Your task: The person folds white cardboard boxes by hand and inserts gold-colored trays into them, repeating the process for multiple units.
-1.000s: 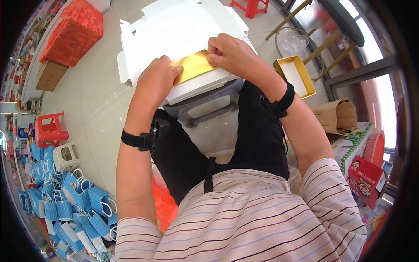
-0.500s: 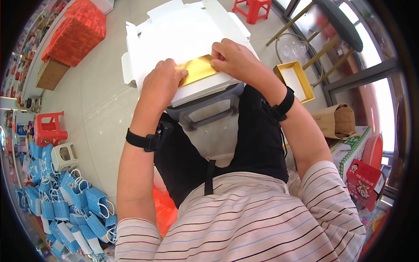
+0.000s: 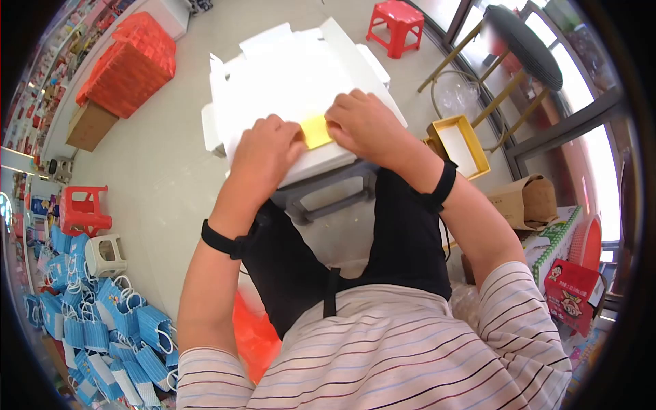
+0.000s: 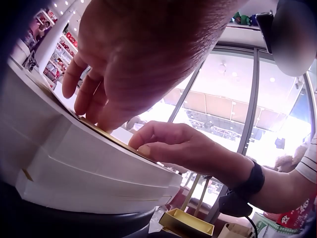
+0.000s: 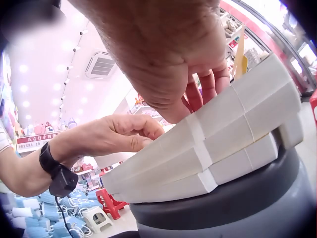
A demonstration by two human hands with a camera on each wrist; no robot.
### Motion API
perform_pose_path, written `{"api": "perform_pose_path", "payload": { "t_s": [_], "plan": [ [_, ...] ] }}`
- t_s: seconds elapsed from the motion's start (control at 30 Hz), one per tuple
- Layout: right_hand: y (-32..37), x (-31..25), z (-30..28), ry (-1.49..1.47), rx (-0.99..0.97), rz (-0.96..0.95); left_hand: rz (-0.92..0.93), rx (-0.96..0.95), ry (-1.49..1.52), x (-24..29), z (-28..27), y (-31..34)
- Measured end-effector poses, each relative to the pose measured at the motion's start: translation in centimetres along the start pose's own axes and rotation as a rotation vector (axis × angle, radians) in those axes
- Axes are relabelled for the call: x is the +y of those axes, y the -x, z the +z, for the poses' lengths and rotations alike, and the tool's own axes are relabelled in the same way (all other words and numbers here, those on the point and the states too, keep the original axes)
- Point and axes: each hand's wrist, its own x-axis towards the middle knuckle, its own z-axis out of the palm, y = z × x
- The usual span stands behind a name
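We saw the gold sheet point(image 3: 316, 131), glossy and thin, lying flat on top of a stack of white card blanks point(image 3: 294, 75), near the stack's 6 o'clock edge; only a small yellow patch showed between the two hands. The left hand point(image 3: 263, 154) covered the sheet's 9 o'clock end, its fingers point(image 4: 84, 94) narrowly spread and bent, tips pressing down. The right hand point(image 3: 365, 126) sat at the 3 o'clock end with fingers curled onto the sheet's edge; whether they pinched or only pressed we could not tell. The stack was matte, square-cornered and layered, resting on a round grey plastic stool point(image 3: 328, 191) and overhanging its rim. Bare pale floor lay open toward 9 o'clock; a gold-rimmed tray point(image 3: 459, 137) sat on the floor at 3 o'clock, near the right forearm. A red stool point(image 3: 393, 17) stood at 1 o'clock, woven red boxes point(image 3: 130, 61) at 10 o'clock and blue bags point(image 3: 102, 321) at 8 o'clock. The wrist views alone showed the blanks' stepped side edges; the head view alone showed the sheet's top face.
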Motion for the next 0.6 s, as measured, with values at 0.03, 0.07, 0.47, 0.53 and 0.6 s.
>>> {"api": "perform_pose_path", "payload": {
  "t_s": [0.03, 0.07, 0.47, 0.53, 0.6],
  "plan": [
    [0.0, -0.3, -0.5, -0.011, -0.058, 0.010, 0.043, 0.000, 0.009, 0.0, -0.5, 0.3],
    [0.0, -0.5, -0.8, -0.021, -0.112, 0.018, 0.034, -0.023, 0.036, 0.4, -0.8, 0.4],
    [0.2, -0.4, -0.7, 0.006, -0.095, -0.040, 0.291, 0.002, -0.264, 0.0, 1.4, -0.1],
    [0.3, -0.6, 0.0, 0.039, -0.076, -0.050, 0.275, 0.055, -0.306, 0.2, 1.7, 0.0],
    [0.4, -0.5, 0.4, 0.072, -0.061, -0.062, 0.272, 0.082, -0.319, 0.2, 2.0, 0.0]
  ]
}}
